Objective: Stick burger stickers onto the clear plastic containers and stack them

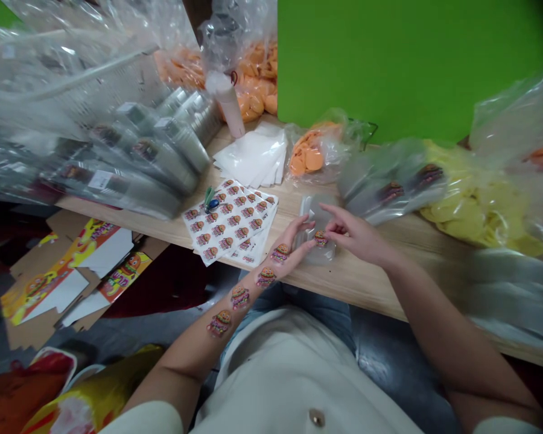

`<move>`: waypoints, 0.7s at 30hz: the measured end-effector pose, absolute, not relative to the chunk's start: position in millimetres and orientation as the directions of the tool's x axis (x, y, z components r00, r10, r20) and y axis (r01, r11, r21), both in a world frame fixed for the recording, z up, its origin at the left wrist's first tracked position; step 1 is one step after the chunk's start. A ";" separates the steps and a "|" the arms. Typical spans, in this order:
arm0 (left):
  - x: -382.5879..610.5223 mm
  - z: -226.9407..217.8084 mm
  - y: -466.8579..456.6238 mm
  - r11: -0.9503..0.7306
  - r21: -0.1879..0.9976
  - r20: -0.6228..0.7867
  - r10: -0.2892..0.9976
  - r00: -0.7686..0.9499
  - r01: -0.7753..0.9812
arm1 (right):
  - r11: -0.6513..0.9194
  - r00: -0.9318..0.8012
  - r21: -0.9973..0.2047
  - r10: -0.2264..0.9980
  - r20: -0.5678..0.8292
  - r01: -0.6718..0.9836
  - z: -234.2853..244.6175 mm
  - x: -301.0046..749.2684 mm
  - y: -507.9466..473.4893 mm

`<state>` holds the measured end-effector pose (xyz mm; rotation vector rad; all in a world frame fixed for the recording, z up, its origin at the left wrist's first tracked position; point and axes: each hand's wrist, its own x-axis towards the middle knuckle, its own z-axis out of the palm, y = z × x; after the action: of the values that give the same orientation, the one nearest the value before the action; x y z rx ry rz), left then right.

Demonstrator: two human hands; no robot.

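A small clear plastic bag [315, 224] lies on the wooden table [362, 274] near its front edge. My left hand [294, 241] rests palm up against the bag's left side, fingers loosely stretched. Several burger stickers [239, 296] are stuck along my left forearm and wrist. My right hand [350, 232] pinches one burger sticker [321, 239] and presses it on the bag. Sheets of the same stickers [230, 222] lie to the left on the table, with a small blue clip [212, 204] on them.
A stack of white bags [256, 157] lies behind the sheets. Clear sacks of orange discs [310, 158] and yellow pieces [479, 205] line the back. Packed silver bundles [154, 157] fill the left. Printed cardboard [67, 271] lies on the floor. A green board [407, 60] stands behind.
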<state>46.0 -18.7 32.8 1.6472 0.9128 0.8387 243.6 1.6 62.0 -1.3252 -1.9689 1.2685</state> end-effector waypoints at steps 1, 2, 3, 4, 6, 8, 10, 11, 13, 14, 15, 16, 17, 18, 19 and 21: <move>47.7 32.1 -18.9 -0.193 0.965 0.096 0.890 0.446 0.177 | 0.128 -0.437 -0.860 0.892 -0.117 0.493 62.1 243.0 0.9; 49.7 31.2 -19.0 -0.202 0.959 0.103 0.901 0.422 0.198 | 0.147 -0.437 -0.844 0.893 -0.112 0.515 62.7 242.8 -0.2; 51.9 30.5 -19.0 -0.209 0.953 0.107 0.911 0.399 0.222 | 0.177 -0.436 -0.815 0.895 -0.101 0.551 63.8 242.9 -1.9; 54.2 29.8 -19.1 -0.213 0.946 0.108 0.918 0.381 0.245 | 0.219 -0.422 -0.766 0.904 -0.074 0.604 65.2 243.3 -4.4; 58.5 29.1 -19.4 -0.206 0.936 0.099 0.932 0.349 0.284 | 0.295 -0.327 -0.588 0.943 0.055 0.753 67.8 244.4 -11.4; 60.3 29.3 -19.9 -0.189 0.940 0.090 0.940 0.331 0.284 | 0.303 -0.225 -0.381 0.945 0.237 0.874 67.9 244.3 -19.7; 57.7 30.6 -20.2 -0.187 0.953 0.102 0.939 0.329 0.238 | 0.349 -0.262 -0.304 0.920 0.292 0.886 64.0 241.7 -26.6; 54.2 31.8 -20.0 -0.184 0.959 0.110 0.942 0.317 0.215 | 0.398 -0.323 -0.319 0.909 0.262 0.860 60.9 239.7 -28.8; 44.3 36.5 -18.8 -0.155 0.967 0.111 0.970 0.215 0.202 | 0.453 -0.403 -0.408 0.891 0.207 0.793 55.8 236.0 -30.7; 38.8 40.2 -18.0 -0.115 0.973 0.089 0.987 0.135 0.200 | 0.444 -0.392 -0.460 0.896 0.211 0.769 54.9 235.0 -30.6; 34.0 45.1 -17.4 -0.052 0.983 0.042 0.997 0.064 0.174 | 0.422 -0.356 -0.509 0.907 0.227 0.750 55.6 234.7 -30.2; 30.6 51.0 -16.9 0.029 0.994 -0.034 0.998 0.045 0.107 | 0.406 -0.322 -0.553 0.914 0.247 0.728 57.8 234.9 -29.7; 29.0 57.4 -16.8 0.128 0.992 -0.128 0.987 0.098 0.006 | 0.410 -0.310 -0.584 0.912 0.269 0.700 61.4 235.5 -29.3; 29.4 64.1 -16.8 0.245 0.964 -0.218 0.952 0.212 -0.107 | 0.429 -0.321 -0.599 0.903 0.285 0.676 65.8 236.1 -29.3; 31.7 70.3 -16.9 0.364 0.909 -0.281 0.895 0.347 -0.203 | 0.454 -0.343 -0.600 0.891 0.297 0.659 70.6 236.6 -29.9; 40.1 79.1 -16.7 0.531 0.793 -0.325 0.783 0.530 -0.298 | 0.494 -0.382 -0.579 0.869 0.314 0.648 79.7 237.0 -33.2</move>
<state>40.1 -16.7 79.1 0.7455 0.7470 0.7221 237.0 -33.2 79.7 -1.2421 -2.1518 0.4887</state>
